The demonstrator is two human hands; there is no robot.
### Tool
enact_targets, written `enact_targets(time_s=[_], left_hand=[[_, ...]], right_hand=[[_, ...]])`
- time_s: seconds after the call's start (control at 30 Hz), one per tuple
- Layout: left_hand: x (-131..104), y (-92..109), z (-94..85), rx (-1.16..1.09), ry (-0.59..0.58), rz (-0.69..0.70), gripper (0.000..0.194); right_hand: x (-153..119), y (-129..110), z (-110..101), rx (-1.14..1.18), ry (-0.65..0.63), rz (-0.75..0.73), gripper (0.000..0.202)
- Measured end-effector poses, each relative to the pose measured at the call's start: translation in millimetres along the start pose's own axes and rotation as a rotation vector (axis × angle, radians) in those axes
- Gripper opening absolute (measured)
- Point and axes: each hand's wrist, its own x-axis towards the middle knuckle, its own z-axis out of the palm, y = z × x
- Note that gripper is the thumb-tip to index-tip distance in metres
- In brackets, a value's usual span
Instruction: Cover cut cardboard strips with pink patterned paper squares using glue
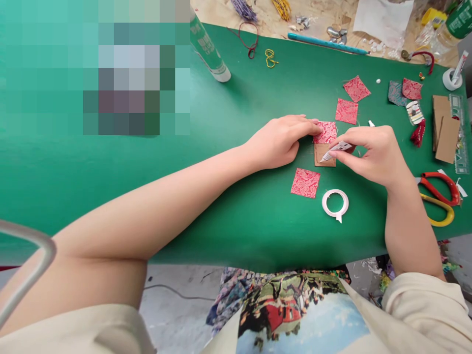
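My right hand (pixel 372 150) grips a small white glue tube (pixel 336 149), its nozzle tip down on a brown cardboard square (pixel 321 156). Against the upper edge of the cardboard lies a red patterned fabric square (pixel 327 132). The fingertips of my left hand (pixel 282 140) rest on that fabric's left side, with thumb and fingers apart. Another red fabric square (pixel 306 183) lies below and to the left of the cardboard. Two more, one (pixel 346 111) above the other's lower edge (pixel 357 88), lie farther up. A white tape roll (pixel 335 203) sits below the cardboard.
Scissors with red and yellow handles (pixel 438 199) lie at the right, near cardboard strips (pixel 447 137) and a clear ruler (pixel 459 147). A green bottle (pixel 210 49) stands at the top. A blue pencil (pixel 328 43) lies along the far edge.
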Motion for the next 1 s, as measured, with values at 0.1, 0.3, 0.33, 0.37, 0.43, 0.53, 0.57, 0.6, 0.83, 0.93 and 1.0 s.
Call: enact_targets(time_s=[0.1,0.3,0.33,0.37,0.43,0.53,0.57,0.6,0.83,0.93,1.0], left_hand=[[0.2,0.6,-0.1,0.009,0.006,-0.003,0.054],[0.7,1.2,0.5,0.003,0.007,-0.021,0.054],[0.7,1.2,0.6,0.004,0.005,-0.021,0.054],[0.6,1.2,0.8,0.006,0.005,-0.022,0.055],[0.5,1.1,1.1,0.011,0.010,-0.019,0.055],[0.3,0.8,1.1,0.012,0.017,-0.008,0.054],[0.2,0.7,0.9,0.010,0.016,-0.004,0.054],[0.2,0.7,0.7,0.008,0.014,-0.002,0.055],[0.2,0.4,0.9,0.023,0.016,0.009,0.054],[0.3,0.2,1.7,0.016,0.018,-0.007,0.053],[0.3,0.1,1.9,0.008,0.015,-0.013,0.053]], right_hand=[[0.0,-0.5,-1.7,-0.028,-0.003,0.021,0.012],[-1.1,0.0,-7.0,-0.064,0.040,0.023,0.012],[-1.4,0.4,-7.7,-0.062,0.043,0.021,0.012],[-1.6,0.7,-8.2,-0.060,0.044,0.020,0.013],[-2.0,1.1,-8.9,-0.056,0.048,0.015,0.013],[-1.7,0.0,-8.7,-0.044,0.066,0.009,0.013],[-1.5,-0.7,-8.2,-0.041,0.073,0.009,0.013],[-1.1,-1.5,-7.4,-0.039,0.075,0.011,0.012],[0.9,-5.3,-0.1,0.033,-0.019,-0.015,0.014],[1.0,-5.9,1.5,0.066,-0.031,-0.021,0.015],[1.0,-6.5,1.9,0.077,-0.044,-0.016,0.014]])
